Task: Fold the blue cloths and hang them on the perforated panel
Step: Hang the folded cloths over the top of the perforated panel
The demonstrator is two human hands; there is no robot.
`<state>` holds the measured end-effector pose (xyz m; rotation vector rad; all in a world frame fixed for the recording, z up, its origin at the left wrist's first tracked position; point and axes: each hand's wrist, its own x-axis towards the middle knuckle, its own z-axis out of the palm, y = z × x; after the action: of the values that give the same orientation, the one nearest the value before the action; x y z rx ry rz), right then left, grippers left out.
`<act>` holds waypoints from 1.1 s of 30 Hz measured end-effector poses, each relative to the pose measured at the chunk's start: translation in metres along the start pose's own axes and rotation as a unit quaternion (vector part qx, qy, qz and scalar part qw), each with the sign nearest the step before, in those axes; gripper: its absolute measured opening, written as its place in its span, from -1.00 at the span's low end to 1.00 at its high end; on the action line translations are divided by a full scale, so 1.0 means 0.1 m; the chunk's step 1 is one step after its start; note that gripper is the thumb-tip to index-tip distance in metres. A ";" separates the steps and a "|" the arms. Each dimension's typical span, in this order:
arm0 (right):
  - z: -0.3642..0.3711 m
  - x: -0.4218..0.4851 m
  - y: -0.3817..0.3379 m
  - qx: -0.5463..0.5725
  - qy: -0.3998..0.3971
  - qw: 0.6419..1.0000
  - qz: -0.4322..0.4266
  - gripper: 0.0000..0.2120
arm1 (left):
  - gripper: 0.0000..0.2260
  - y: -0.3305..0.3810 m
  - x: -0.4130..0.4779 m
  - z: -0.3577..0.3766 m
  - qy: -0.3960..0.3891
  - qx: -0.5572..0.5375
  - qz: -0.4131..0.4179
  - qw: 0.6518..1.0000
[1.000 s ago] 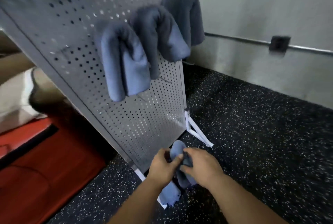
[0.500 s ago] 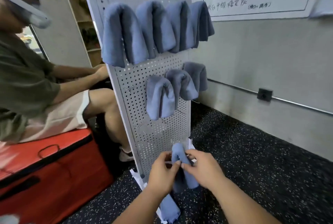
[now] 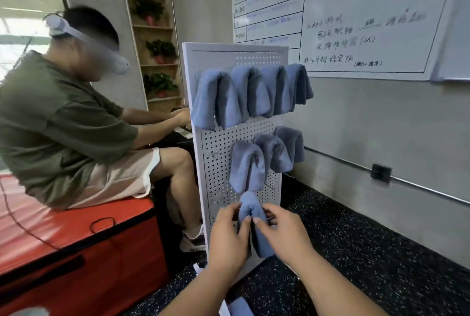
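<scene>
A grey wall with a whiteboard covered in handwriting fills the right side, above a dark speckled floor. On the left a seated person in a green shirt and a headset sits on a red box, bent forward behind the panel.

The white perforated panel stands upright in the middle, near the wall. Its top row holds four folded blue cloths draped side by side and overlapping. Below, a middle row holds three more, stepping down toward the left.

Both forearms reach up from the bottom edge toward the lower part of the panel, wrists close together. The left hand shows its back, its thumb laid against the front of the folded cloth and its fingers curled round the cloth's left side. The right hand mirrors it, thumb tip touching the cloth just beside the left thumb, fingers bent round the right side. Together they pinch the cloth just under its rounded fold. The cloth is upright against the panel face, just below the lowest cloth of the middle row, with its tail hanging between the two palms. Whether it sits on a hook cannot be told.

Another blue cloth lies at the bottom edge, between the forearms.
</scene>
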<state>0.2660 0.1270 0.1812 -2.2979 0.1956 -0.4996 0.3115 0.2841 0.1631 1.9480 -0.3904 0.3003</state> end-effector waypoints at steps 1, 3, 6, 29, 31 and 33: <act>-0.01 0.00 -0.05 0.004 0.002 1.000 -0.005 -0.63 | -0.71 0.01 0.01 -0.04 0.011 -0.005 0.004 1.000; -0.03 0.03 -0.15 0.003 0.006 1.000 -0.014 -0.64 | -0.75 0.05 0.04 -0.11 0.031 -0.016 0.009 0.999; -0.07 0.09 -0.30 0.012 0.020 0.999 -0.024 -0.75 | -0.81 0.15 0.10 -0.24 0.049 -0.015 0.016 0.999; -0.16 1.05 -1.09 -0.090 0.093 0.990 -0.064 -0.81 | -0.79 0.56 1.13 -0.83 0.176 0.197 0.130 0.956; -0.11 1.15 -1.07 -0.099 0.076 0.991 -0.050 -0.81 | -0.79 0.52 1.22 -0.81 0.172 0.206 0.122 0.956; -0.04 1.21 -1.05 -0.089 0.060 0.994 -0.036 -0.80 | -0.78 0.48 1.27 -0.78 0.168 0.205 0.117 0.957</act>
<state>0.3732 0.1630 0.2947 -2.4572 0.2249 -0.6815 0.4057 0.3218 0.2821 2.1998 -0.3535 0.9157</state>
